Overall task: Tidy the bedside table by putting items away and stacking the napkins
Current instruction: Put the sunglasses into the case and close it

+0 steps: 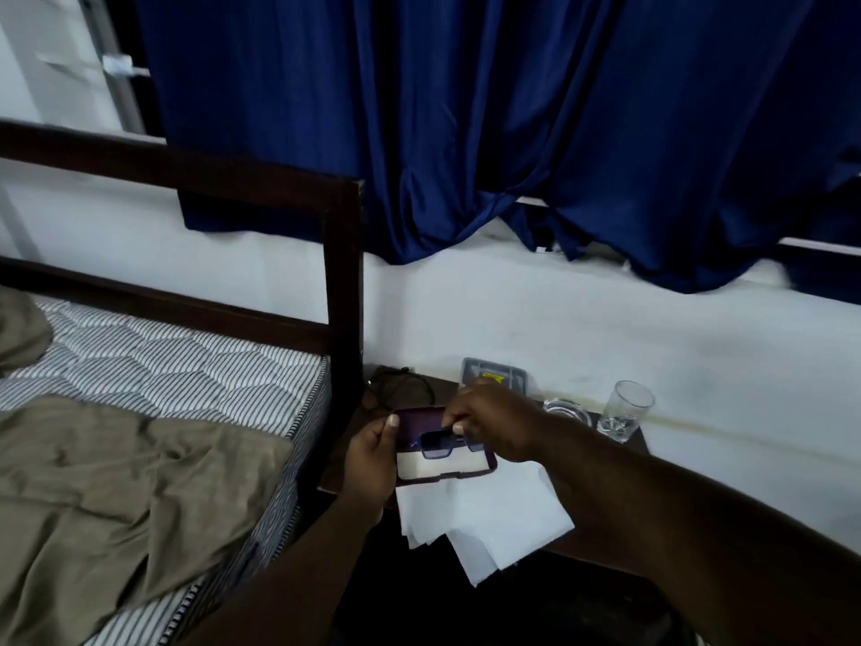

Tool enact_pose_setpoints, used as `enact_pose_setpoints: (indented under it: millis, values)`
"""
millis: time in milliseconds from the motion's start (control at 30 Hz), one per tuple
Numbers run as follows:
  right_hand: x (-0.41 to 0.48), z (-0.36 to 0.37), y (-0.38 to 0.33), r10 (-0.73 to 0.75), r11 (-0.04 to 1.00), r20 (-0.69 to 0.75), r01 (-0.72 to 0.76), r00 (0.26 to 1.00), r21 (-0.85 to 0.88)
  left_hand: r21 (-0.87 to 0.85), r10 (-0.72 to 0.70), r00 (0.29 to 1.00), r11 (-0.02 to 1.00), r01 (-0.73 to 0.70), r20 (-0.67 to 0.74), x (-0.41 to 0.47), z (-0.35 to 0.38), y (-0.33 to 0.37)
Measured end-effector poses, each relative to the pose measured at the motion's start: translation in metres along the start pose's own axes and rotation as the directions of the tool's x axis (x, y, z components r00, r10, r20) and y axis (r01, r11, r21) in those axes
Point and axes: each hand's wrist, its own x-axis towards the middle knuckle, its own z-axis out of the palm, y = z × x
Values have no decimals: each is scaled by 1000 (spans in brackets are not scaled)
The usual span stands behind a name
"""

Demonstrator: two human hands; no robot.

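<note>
Under a dark blue curtain, the dark bench stands at lower centre, beside the bed. The left grip clasps the left end of an open purple glasses case over the bench; the right grip pinches dark glasses just above that case. White napkins lie fanned and overhanging the bench's front edge, directly below the case.

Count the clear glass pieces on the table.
2. A tall tumbler stands at the far right corner; a low dish sits just left of it, partly covered. More may be hidden.
</note>
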Motion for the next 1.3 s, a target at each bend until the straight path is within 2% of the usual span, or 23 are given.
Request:
enact_pose_setpoints:
  millis: [200,300,433,667,900,1000,1100,1167,1200,1267,1300]
  values:
    - [-34,-16,2,96,995,-80,-92,992,41,-59,23,989,998,-15,147,-14,26,42]
    - [-52,-27,-1,143,981,-48,-135,989,141,-60,36,985,998,-26,169,-22,39,58]
    - [-78,-41,-4,183,976,-80,-172,980,136,-49,36,982,998,-27,187,-33,57,77]
    - [-107,-58,-8,123,992,-163,-121,979,26,-78,3,970,997,17,242,-48,75,102]
    - [-124,-65,-2,129,985,-220,-99,967,143,-85,-38,965,994,62,259,-60,87,117]
    - [-136,-67,3,150,963,-370,-50,917,267,-123,-49,956,989,87,289,-62,87,122]
    - [-157,-62,20,324,859,-603,40,729,510,-151,-66,950,982,117,304,-58,87,127]
    - [-174,-54,35,488,737,-611,81,624,671,-171,-71,940,976,135,332,-54,87,131]
    - [-181,-48,40,560,625,-560,133,610,770,-178,-75,933,973,145,351,-53,88,132]
    - [-193,-34,47,623,394,-423,204,658,896,-184,-87,924,969,166,373,-50,89,134]
    - [-197,-28,50,623,322,-373,209,688,923,-186,-94,920,967,175,380,-49,91,136]
